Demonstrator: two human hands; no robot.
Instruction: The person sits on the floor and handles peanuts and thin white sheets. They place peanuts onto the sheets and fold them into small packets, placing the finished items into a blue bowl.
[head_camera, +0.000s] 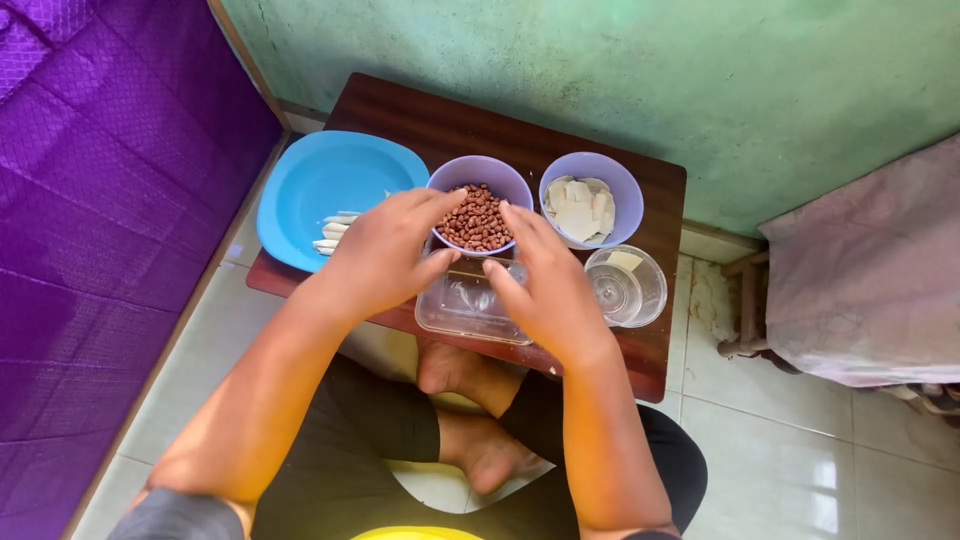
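Seen from above, over crossed legs on a pale tiled floor (800, 460). To the left, a purple quilted bed (90, 200); ahead, a green wall (600, 60); at right, a pinkish cloth (870, 280) draped over a low frame.

In the middle, a low dark wooden worktop (420, 115). On its left part, a blue rounded plate (320, 180) with a few pale sticks (335, 232) near its lower edge. Just right of the plate, a lilac bowl of brown peanuts (478, 215); beside that, a second lilac bowl holding pale flat pieces (590, 205). Below the second bowl, a clear round cup (628, 285). At the near edge, under the hands, a clear rectangular container (465, 305), touching the peanut bowl's front.

Left hand (385, 255) curled at the peanut bowl's left side, fingers (425, 205) together along the rim, thumb below near the container. Right hand (550, 280) at the bowl's right side, fingers (520, 225) together and extended toward the rim, thumb over the container. Firm clasp on the bowl: cannot tell.
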